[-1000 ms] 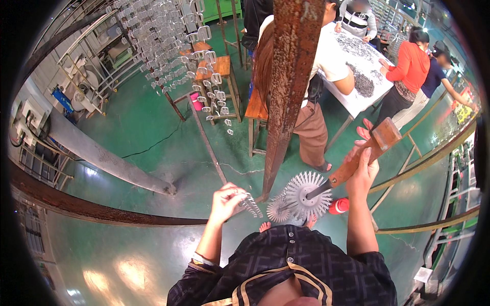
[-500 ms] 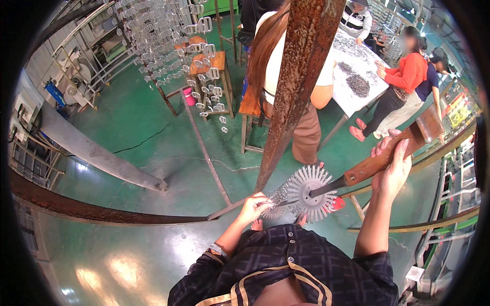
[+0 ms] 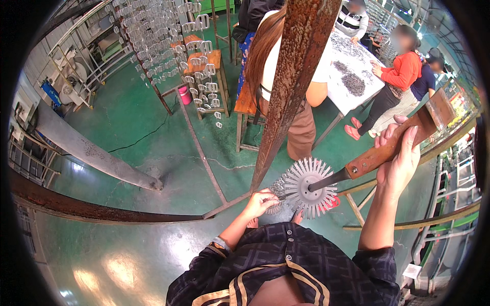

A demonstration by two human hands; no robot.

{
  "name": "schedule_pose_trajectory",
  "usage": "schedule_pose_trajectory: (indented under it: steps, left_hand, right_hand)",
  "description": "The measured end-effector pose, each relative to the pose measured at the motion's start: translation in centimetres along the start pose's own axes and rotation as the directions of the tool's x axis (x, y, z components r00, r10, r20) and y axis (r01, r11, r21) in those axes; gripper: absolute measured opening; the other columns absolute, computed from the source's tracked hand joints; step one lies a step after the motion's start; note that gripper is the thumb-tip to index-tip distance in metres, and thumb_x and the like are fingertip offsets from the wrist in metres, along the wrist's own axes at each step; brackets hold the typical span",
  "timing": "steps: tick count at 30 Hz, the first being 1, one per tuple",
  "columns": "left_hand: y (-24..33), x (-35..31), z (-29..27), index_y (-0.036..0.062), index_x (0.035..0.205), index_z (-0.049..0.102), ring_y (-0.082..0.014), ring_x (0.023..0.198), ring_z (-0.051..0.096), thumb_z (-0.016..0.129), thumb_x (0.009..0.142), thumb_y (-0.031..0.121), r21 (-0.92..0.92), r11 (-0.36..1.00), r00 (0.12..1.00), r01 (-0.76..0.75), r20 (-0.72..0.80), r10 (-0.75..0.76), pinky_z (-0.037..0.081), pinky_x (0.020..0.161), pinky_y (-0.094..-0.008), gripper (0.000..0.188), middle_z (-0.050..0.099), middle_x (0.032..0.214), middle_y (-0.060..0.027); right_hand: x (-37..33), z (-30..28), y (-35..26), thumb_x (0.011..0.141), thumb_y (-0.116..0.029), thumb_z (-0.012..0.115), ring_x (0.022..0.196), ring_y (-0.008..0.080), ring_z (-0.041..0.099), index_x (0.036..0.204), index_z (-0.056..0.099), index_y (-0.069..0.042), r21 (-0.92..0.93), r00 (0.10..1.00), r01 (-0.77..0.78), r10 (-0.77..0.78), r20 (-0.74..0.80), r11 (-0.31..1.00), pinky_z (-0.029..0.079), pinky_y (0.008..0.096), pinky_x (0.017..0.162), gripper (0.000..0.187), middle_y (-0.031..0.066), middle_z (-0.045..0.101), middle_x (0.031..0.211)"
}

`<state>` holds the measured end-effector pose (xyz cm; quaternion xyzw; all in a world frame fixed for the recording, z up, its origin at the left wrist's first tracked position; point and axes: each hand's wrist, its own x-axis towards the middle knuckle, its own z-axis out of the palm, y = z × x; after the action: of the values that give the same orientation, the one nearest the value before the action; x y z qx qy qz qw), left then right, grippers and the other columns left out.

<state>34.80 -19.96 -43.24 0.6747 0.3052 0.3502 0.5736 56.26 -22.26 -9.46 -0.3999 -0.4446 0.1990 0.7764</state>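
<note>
My right hand [image 3: 399, 163] grips a reddish-brown block-like handle [image 3: 368, 158], with the thumb along its upper side. From this handle a dark shaft [image 3: 331, 180] runs to a grey disc [image 3: 308, 188] with a fringe of radial prongs. Behind the disc, a grey lattice-like part [image 3: 278, 186] and the edge of a second pronged disc [image 3: 273, 208] show in part. My left hand [image 3: 259, 204] is closed in a pinch beside them, left of the pronged disc. What sits between its fingertips is too small to make out.
A rusty upright beam [image 3: 291, 86] stands just ahead of me, joined to a low metal frame [image 3: 204, 153]. Metal loops hang on a rack [image 3: 155, 41] at far left. Beyond the beam, a person stands near a white table [image 3: 341, 102] strewn with small dark parts; others work around it.
My right hand and the handle have shifted slightly right. My left hand has moved a little right and up, nearer the pronged disc. The surroundings have slid slightly left in view.
</note>
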Motion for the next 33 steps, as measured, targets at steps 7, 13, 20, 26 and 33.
schedule_pose_trajectory:
  steps: [7, 13, 20, 26, 33]
  left_hand:
    - [-0.7, -0.3, -0.2, -0.0003, 0.087, 0.065, -0.0100, 0.070, 0.054, 0.067, 0.077, 0.006, -0.067, 0.997, 1.000, 0.027, 0.015, -0.026, 0.044, 0.063, -0.0249, 0.012, 0.057, 0.077, -0.0032]
    - [-0.4, -0.3, -0.4, -0.0008, 0.087, 0.065, -0.0112, 0.072, 0.055, 0.068, 0.077, 0.007, -0.060, 0.997, 0.998, 0.039, 0.049, -0.037, 0.044, 0.064, -0.0250, 0.013, 0.058, 0.080, -0.0039]
    - [0.0, -0.4, -0.6, -0.0009, 0.086, 0.065, -0.0128, 0.076, 0.056, 0.066, 0.078, 0.007, -0.197, 0.976, 0.996, 0.090, 0.037, -0.084, 0.045, 0.069, -0.0265, 0.012, 0.057, 0.079, -0.0046]
    - [-0.2, -0.2, -1.1, -0.0011, 0.086, 0.065, -0.0136, 0.076, 0.056, 0.066, 0.077, 0.008, -0.057, 0.998, 0.997, 0.028, 0.075, -0.024, 0.045, 0.069, -0.0272, 0.013, 0.057, 0.080, -0.0052]
    - [-0.2, -0.1, -1.1, 0.0024, 0.087, 0.067, -0.0139, 0.072, 0.057, 0.068, 0.076, 0.009, 0.046, 0.999, 1.000, -0.004, -0.014, 0.005, 0.046, 0.066, -0.0272, 0.013, 0.058, 0.075, -0.0051]
  right_hand:
    - [0.3, 0.3, -0.1, 0.095, -0.031, 0.041, 0.059, 0.0130, 0.046, 0.102, 0.047, 0.004, -0.006, 1.000, -0.009, 0.009, -0.010, 1.000, 0.046, 0.0284, 0.058, 0.036, 0.0063, 0.046, 0.067]
    - [0.6, 0.0, 0.2, 0.094, -0.033, 0.043, 0.063, 0.0136, 0.044, 0.105, 0.046, 0.003, 0.001, 1.000, -0.016, 0.016, 0.021, 1.000, 0.039, 0.0276, 0.057, 0.038, 0.0056, 0.044, 0.070]
    - [0.9, 0.1, 0.3, 0.094, -0.033, 0.043, 0.062, 0.0140, 0.044, 0.105, 0.047, 0.003, -0.007, 1.000, -0.021, 0.021, 0.001, 1.000, 0.040, 0.0279, 0.057, 0.038, 0.0060, 0.044, 0.069]
    - [1.1, 0.8, 0.4, 0.095, -0.033, 0.042, 0.059, 0.0116, 0.046, 0.101, 0.048, 0.003, -0.018, 0.999, -0.030, 0.030, -0.017, 0.999, 0.048, 0.0290, 0.062, 0.038, 0.0051, 0.047, 0.067]
    - [1.1, 1.1, 0.5, 0.094, -0.034, 0.043, 0.061, 0.0136, 0.044, 0.104, 0.049, 0.002, -0.022, 0.999, -0.048, 0.047, -0.021, 0.999, 0.039, 0.0272, 0.056, 0.037, 0.0054, 0.045, 0.069]
